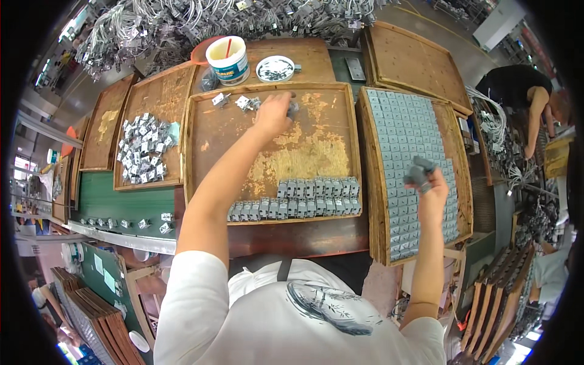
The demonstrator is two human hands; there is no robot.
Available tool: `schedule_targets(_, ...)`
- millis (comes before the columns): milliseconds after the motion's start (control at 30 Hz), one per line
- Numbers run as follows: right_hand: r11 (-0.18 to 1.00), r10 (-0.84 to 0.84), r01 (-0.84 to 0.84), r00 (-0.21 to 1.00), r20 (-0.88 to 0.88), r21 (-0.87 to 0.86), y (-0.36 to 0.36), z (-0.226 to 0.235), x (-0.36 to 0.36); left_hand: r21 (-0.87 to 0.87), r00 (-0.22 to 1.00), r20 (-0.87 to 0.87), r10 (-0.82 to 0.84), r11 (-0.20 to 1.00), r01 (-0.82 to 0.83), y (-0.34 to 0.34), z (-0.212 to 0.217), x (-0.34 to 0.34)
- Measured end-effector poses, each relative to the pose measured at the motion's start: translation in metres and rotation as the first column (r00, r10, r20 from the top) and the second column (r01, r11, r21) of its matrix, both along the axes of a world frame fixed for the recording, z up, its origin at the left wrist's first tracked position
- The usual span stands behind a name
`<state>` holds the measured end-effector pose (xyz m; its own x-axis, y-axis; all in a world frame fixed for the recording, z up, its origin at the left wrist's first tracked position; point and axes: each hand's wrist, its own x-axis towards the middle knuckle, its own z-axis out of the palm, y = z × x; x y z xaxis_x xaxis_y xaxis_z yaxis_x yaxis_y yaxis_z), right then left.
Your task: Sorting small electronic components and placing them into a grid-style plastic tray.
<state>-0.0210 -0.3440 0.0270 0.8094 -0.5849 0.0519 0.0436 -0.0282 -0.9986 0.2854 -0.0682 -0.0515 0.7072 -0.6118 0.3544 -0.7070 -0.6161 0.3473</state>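
Note:
My left hand (274, 114) reaches over the far part of the middle wooden tray (213, 146). Its fingers close on a small grey block (293, 110), mostly hidden and blurred. Just left of them lie loose grey-and-white blocks (245, 103). Rows of similar grey blocks (295, 208) stand along this tray's near edge, toward its right. At the right, my right hand (432, 190) is raised above another wooden tray (463, 201), which is largely filled with neat rows of grey blocks (398, 134). A dark grey piece (420, 173), smeared by motion, is gripped in that hand.
A tray on the left (125, 176) holds a heap of loose blocks (145, 149). Behind the middle tray stand a white bucket (229, 64) and a round white lid (275, 68). Bundled cables (201, 24) hang at the back. Another person (517, 85) bends over at the far right.

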Motion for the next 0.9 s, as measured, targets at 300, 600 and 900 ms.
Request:
schedule_targets(300,0.974,0.132,-0.131,0.991,0.005,0.186,0.114,0.014,0.009,-0.623,0.235,-0.762,-0.603,0.584,-0.521,0.045,0.069,-0.157)
schedule_targets(600,0.580,0.372,-0.417,0.900,-0.228,-0.700,0.157,0.045,0.002,-0.700,0.601,-0.640,-0.478,0.684,-0.202,0.089,0.089,-0.222)
schedule_targets(900,0.426,0.343,-0.285,0.929,-0.139,-0.858,0.163,0.035,0.000,-0.655,0.582,-0.652,-0.486,0.747,-0.110,0.074,0.083,-0.242)
